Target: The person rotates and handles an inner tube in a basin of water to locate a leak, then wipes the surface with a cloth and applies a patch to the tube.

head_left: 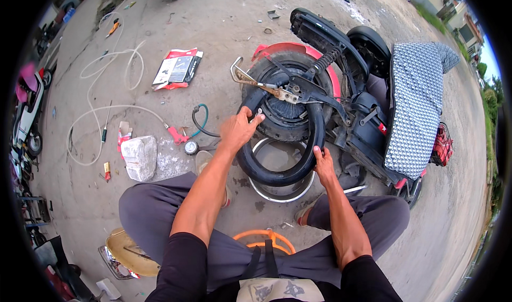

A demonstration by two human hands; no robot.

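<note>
Between my knees I hold a black, rounded inner tube (278, 179) with both hands. My left hand (238, 130) is closed around its left side, the thumb beside a small metal valve stem (260, 111). On the right side, my right hand (324, 166) grips the tube, thumb on top. Under the tube lies a silver ring-shaped rim (285, 198) on the ground. Just beyond, the tube's far part overlaps the rear wheel (290, 107) of a scooter (368, 110) that appears tipped over.
Left of me are a red-handled tyre inflator (177, 136) with gauge (191, 147), a pale hose (96, 110), a dusty white block (140, 158) and a printed packet (177, 68). A patterned cover (416, 110) drapes the scooter. An orange ring-shaped object (266, 237) is beneath me.
</note>
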